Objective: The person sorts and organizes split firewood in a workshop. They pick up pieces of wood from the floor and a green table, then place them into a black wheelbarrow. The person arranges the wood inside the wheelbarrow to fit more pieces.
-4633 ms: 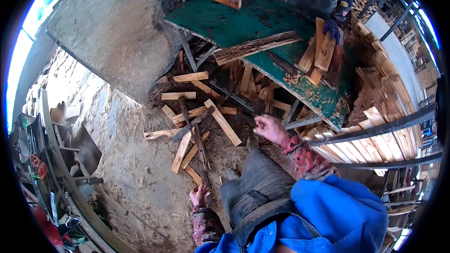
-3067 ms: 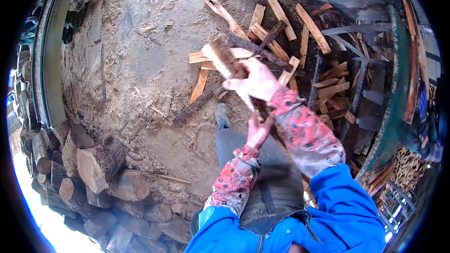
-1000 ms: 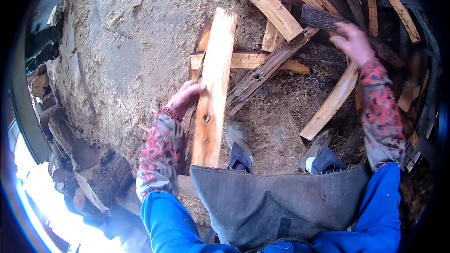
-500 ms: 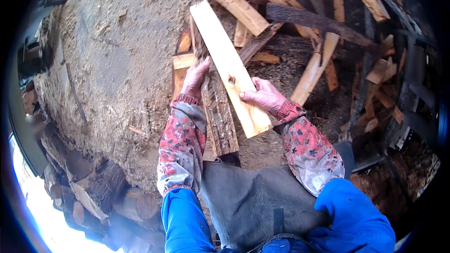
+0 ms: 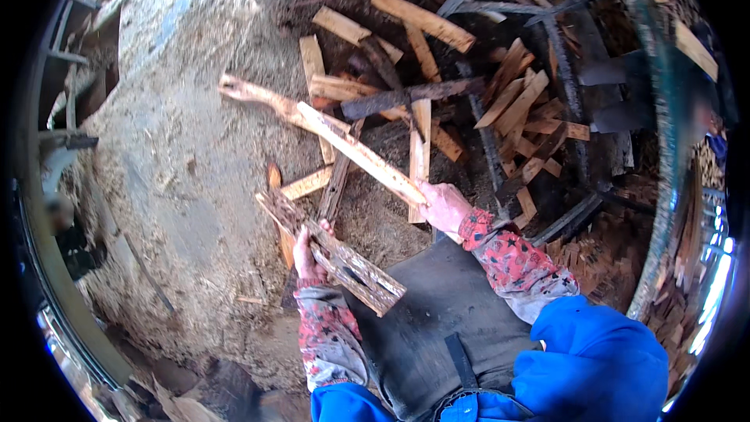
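My right hand (image 5: pixel 444 207) is closed round the near end of a long, pale split wood plank (image 5: pixel 363 158), turned so its narrow edge shows. The plank slants away to the far left, its far end over another split piece (image 5: pixel 262 95) on the ground. In my left hand (image 5: pixel 310 254) is a rough, bark-covered slab of wood (image 5: pixel 355 272) with a dark split along it. My fingers wrap round its middle, and its near end hangs over the dark apron (image 5: pixel 437 297) on my lap.
Ahead and to the right lies a loose pile of split wood (image 5: pixel 519 101) with dark bars (image 5: pixel 484 133) among it. Sawdust-covered ground (image 5: pixel 187 187) spreads to the left. A whitish-green post (image 5: pixel 664 141) rises at the right. Logs (image 5: pixel 223 387) lie at the lower left.
The view has swung to the right. The right hand's plank has turned from its broad face to its edge. The bark-covered slab is now lifted and tilted in my left hand.
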Available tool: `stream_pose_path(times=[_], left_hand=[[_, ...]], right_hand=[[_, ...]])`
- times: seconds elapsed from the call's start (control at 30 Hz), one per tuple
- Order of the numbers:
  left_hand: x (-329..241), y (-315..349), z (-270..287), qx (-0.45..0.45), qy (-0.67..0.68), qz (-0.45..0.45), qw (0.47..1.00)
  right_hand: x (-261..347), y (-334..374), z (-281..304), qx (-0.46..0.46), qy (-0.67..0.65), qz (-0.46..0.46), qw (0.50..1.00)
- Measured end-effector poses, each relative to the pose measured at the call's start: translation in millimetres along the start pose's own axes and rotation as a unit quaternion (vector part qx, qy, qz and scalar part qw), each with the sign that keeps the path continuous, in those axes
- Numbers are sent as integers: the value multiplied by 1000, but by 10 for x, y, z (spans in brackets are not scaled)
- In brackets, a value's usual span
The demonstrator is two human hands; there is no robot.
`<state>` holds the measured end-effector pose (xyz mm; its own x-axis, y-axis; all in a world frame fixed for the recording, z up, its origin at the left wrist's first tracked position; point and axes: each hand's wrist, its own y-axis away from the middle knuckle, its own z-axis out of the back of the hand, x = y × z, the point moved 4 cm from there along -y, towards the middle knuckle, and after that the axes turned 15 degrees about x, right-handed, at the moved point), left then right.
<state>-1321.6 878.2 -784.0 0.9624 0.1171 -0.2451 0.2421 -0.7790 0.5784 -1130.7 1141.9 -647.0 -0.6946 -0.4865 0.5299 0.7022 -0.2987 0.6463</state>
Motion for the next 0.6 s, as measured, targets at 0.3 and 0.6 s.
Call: stream_pose_path(times=[0.3, 0.6], left_hand=[[96, 707, -937, 24, -124, 33, 991], [171, 1157, -1593, -16, -201, 122, 972]], right_hand=[[758, 1288, 518, -3, -125, -40, 991], [1231, 2698, 1220, -124, -336, 96, 929]])
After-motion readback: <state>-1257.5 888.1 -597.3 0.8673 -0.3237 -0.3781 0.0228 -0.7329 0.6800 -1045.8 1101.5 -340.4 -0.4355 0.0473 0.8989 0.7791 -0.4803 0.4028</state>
